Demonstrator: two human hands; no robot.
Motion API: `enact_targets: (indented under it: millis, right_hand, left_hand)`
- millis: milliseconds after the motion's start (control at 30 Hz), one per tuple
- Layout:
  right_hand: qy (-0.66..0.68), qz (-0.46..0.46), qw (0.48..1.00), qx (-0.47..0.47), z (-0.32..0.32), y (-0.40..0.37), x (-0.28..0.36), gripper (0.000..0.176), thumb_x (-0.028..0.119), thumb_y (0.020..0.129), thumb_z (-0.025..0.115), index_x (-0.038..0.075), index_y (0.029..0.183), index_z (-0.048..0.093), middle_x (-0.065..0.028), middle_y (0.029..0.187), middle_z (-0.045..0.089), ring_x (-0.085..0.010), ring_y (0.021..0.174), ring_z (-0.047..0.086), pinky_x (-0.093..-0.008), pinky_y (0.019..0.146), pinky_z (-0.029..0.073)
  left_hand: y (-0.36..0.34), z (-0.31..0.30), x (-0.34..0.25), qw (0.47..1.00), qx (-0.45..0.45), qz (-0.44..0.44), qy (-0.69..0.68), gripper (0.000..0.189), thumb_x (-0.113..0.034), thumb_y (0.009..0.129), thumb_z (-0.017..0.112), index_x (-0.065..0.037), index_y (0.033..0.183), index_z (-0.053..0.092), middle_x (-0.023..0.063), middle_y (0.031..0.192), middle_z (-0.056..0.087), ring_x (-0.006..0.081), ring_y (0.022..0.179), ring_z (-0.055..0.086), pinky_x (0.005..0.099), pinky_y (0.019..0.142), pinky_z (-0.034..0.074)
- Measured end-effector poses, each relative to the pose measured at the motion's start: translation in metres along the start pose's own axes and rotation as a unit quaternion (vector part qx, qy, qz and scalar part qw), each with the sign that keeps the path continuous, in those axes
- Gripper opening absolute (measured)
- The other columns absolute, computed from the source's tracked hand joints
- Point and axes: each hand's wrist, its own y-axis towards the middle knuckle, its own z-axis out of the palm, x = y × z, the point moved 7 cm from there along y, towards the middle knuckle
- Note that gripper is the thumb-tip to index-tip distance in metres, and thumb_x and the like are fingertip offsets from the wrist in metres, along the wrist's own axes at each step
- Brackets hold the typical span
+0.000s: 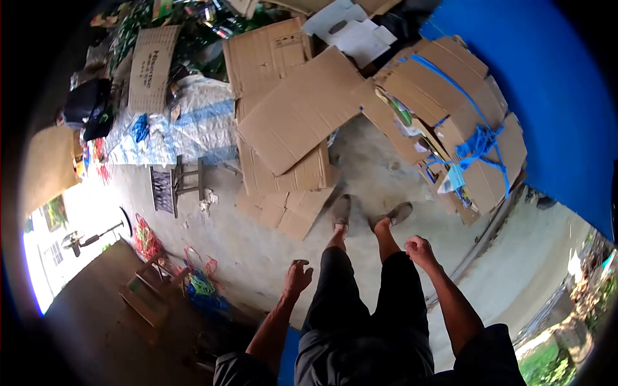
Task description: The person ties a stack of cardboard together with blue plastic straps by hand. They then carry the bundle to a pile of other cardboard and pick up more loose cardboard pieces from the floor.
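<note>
My left hand [298, 278] hangs beside my left thigh, its fingers loosely curled and a little apart, with nothing in it. On the other side, my right hand [420, 249] is held near my right knee with its fingers curled in; whatever it may hold is too small to make out. Neither hand touches the cardboard. Ahead of my feet, a flat cardboard sheet [299, 109] lies slanted over other flattened boxes [262, 58]. To the right of these stands a big cardboard bundle [467, 109] tied with blue string [479, 145].
A striped woven sack [196, 119] and a small stool [177, 186] are at the left. Farther left stand a fan [74, 241] and a wooden chair [145, 296]. A blue wall [547, 96] rises at the right, near a floor ledge [479, 248].
</note>
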Motion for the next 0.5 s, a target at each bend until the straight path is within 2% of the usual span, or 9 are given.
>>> enact_targets:
  millis: [33, 67, 167, 233, 333, 367, 400, 433, 500]
  right_hand:
    - [0.021, 0.003, 1.000, 0.020, 0.004, 0.014, 0.010, 0.020, 0.014, 0.091, 0.065, -0.001, 0.104, 0.067, -0.0106, 0.082, 0.071, -0.0214, 0.072, 0.070, -0.0354, 0.064, 0.058]
    - [0.024, -0.028, 0.999, 0.031, 0.010, 0.027, 0.016, 0.018, 0.011, 0.093, 0.063, 0.000, 0.107, 0.066, -0.0065, 0.080, 0.069, -0.0145, 0.068, 0.067, -0.0310, 0.057, 0.056]
    - [-0.032, -0.096, 0.994, 0.038, 0.021, 0.060, 0.048, 0.019, 0.011, 0.092, 0.063, -0.001, 0.107, 0.065, -0.0081, 0.080, 0.070, -0.0159, 0.067, 0.068, -0.0316, 0.057, 0.056]
    - [-0.054, -0.102, 0.992, 0.058, 0.034, 0.076, 0.060, 0.017, 0.011, 0.092, 0.063, 0.000, 0.104, 0.066, -0.0083, 0.080, 0.071, -0.0165, 0.067, 0.069, -0.0313, 0.058, 0.056]
    - [-0.117, -0.127, 0.981, 0.083, 0.049, 0.096, 0.069, 0.015, 0.013, 0.093, 0.062, 0.000, 0.101, 0.067, -0.0087, 0.080, 0.072, -0.0175, 0.067, 0.071, -0.0341, 0.062, 0.057]
    - [-0.125, -0.121, 0.980, 0.097, 0.054, 0.103, 0.068, 0.016, 0.015, 0.092, 0.064, 0.001, 0.099, 0.068, -0.0095, 0.080, 0.073, -0.0188, 0.068, 0.071, -0.0353, 0.065, 0.058]
    - [-0.162, -0.160, 0.969, 0.097, 0.054, 0.105, 0.085, 0.017, 0.016, 0.091, 0.066, 0.002, 0.098, 0.068, -0.0098, 0.080, 0.073, -0.0195, 0.068, 0.072, -0.0352, 0.065, 0.058]
    - [-0.200, -0.198, 0.955, 0.095, 0.054, 0.107, 0.102, 0.017, 0.018, 0.089, 0.067, 0.002, 0.097, 0.069, -0.0101, 0.079, 0.073, -0.0201, 0.068, 0.072, -0.0352, 0.065, 0.058]
    - [-0.187, -0.165, 0.961, 0.122, 0.055, 0.118, 0.115, 0.019, 0.018, 0.087, 0.068, 0.002, 0.096, 0.069, -0.0105, 0.079, 0.072, -0.0206, 0.069, 0.073, -0.0359, 0.063, 0.058]
  left_hand:
    - [-0.016, 0.001, 0.021, 0.999, 0.013, -0.032, -0.008, 0.032, -0.021, 0.085, 0.074, -0.006, 0.113, 0.071, 0.0174, 0.107, 0.069, 0.0365, 0.093, 0.069, 0.0465, 0.083, 0.056]
    - [-0.032, -0.007, 0.023, 0.999, -0.028, -0.035, -0.023, 0.030, -0.022, 0.085, 0.075, -0.009, 0.111, 0.072, 0.0167, 0.103, 0.069, 0.0347, 0.089, 0.068, 0.0446, 0.080, 0.056]
    - [-0.066, 0.015, 0.067, 0.991, -0.028, -0.107, -0.068, 0.030, -0.027, 0.085, 0.075, -0.009, 0.109, 0.074, 0.0218, 0.114, 0.071, 0.0397, 0.109, 0.067, 0.0471, 0.093, 0.055]
    - [-0.093, 0.034, 0.084, 0.987, -0.010, -0.133, -0.090, 0.033, -0.030, 0.085, 0.073, -0.008, 0.110, 0.075, 0.0261, 0.115, 0.070, 0.0428, 0.110, 0.066, 0.0477, 0.094, 0.055]
    - [-0.137, 0.054, 0.085, 0.969, 0.011, -0.195, -0.154, 0.037, -0.033, 0.087, 0.073, -0.007, 0.113, 0.075, 0.0269, 0.114, 0.070, 0.0441, 0.111, 0.065, 0.0486, 0.093, 0.054]
    - [-0.153, 0.065, 0.087, 0.972, -0.037, -0.169, -0.159, 0.037, -0.034, 0.087, 0.073, -0.007, 0.113, 0.075, 0.0270, 0.111, 0.071, 0.0439, 0.108, 0.067, 0.0487, 0.093, 0.055]
    - [-0.166, 0.077, 0.090, 0.968, -0.045, -0.174, -0.175, 0.037, -0.033, 0.088, 0.073, -0.006, 0.113, 0.075, 0.0270, 0.108, 0.072, 0.0436, 0.106, 0.068, 0.0480, 0.092, 0.055]
    - [-0.178, 0.082, 0.086, 0.950, -0.024, -0.218, -0.224, 0.038, -0.034, 0.087, 0.073, -0.006, 0.113, 0.076, 0.0262, 0.104, 0.073, 0.0410, 0.101, 0.071, 0.0463, 0.090, 0.056]
    - [-0.198, 0.096, 0.082, 0.932, -0.007, -0.262, -0.251, 0.039, -0.035, 0.088, 0.071, -0.006, 0.114, 0.075, 0.0241, 0.103, 0.075, 0.0364, 0.096, 0.074, 0.0434, 0.085, 0.058]
